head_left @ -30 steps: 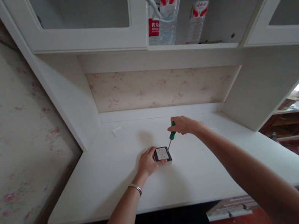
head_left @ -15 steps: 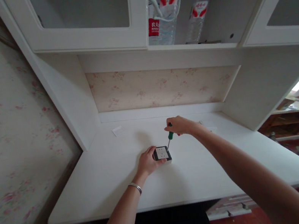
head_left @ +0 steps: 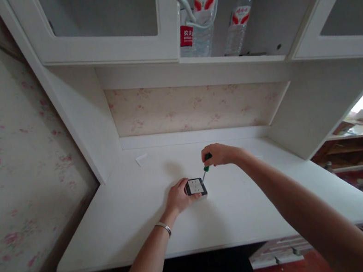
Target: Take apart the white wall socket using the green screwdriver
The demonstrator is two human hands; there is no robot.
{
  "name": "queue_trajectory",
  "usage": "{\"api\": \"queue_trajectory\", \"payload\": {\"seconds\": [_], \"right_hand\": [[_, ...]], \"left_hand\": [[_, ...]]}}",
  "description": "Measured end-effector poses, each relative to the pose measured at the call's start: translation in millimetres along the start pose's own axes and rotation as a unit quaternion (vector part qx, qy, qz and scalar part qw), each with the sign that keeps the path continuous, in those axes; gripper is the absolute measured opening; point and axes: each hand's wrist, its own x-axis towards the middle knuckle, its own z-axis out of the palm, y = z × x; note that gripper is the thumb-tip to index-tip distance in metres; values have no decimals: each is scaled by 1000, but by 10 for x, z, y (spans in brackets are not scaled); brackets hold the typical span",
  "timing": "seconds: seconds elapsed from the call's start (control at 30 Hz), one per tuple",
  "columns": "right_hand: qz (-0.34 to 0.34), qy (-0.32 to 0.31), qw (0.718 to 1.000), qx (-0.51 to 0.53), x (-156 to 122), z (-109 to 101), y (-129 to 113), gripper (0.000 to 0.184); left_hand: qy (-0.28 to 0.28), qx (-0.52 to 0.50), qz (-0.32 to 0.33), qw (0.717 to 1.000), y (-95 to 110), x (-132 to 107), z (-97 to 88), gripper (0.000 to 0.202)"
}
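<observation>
A small square wall socket (head_left: 196,186), white face with a dark rim, lies flat on the white desk (head_left: 126,220). My left hand (head_left: 178,196) grips its left side, fingers curled round the edge, a silver bracelet on the wrist. My right hand (head_left: 218,154) is closed on a green-handled screwdriver (head_left: 205,169). The screwdriver slants down to the left, and its tip meets the socket's upper right corner.
A small white slip (head_left: 142,159) lies at the back left of the desk. Above, an open cabinet shelf holds water bottles (head_left: 201,10), with glass-fronted doors on both sides. Flowered wallpaper covers the left wall. Red floor and clutter show at the right.
My right hand has shifted slightly left and lower with the screwdriver, which stands steeper against the socket's corner. My left hand and the socket have stayed put.
</observation>
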Motion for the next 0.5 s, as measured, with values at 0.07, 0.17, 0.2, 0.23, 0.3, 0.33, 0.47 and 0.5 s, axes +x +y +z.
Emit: {"api": "queue_trajectory", "payload": {"seconds": [0.07,0.17,0.2,0.23,0.3,0.33,0.47,0.5], "right_hand": [[-12,-7,1000,-12,13,-12,-9,19],[-39,-15,999,-33,32,-44,-29,17],[-50,-18,998,-40,36,-57,-36,17],[-61,-21,997,-46,39,-70,-43,18],[-81,-30,995,-58,43,-91,-59,23],[-88,-35,993,-67,46,-99,-69,26],[-44,-31,995,-86,72,-106,-139,38],[-7,-30,996,-84,84,-104,-162,43]], "left_hand": [[1,-5,5,1000,2,-4,1,68],[0,-9,4,1000,-10,-3,13,69],[-2,-9,1,1000,-19,-1,18,70],[-5,-8,-2,1000,-28,2,23,70],[-10,-5,-6,1000,-45,7,29,71],[-13,-3,-7,1000,-51,9,29,71],[-18,2,-8,1000,-42,10,21,72],[-19,4,-9,1000,-35,9,19,72]]}}
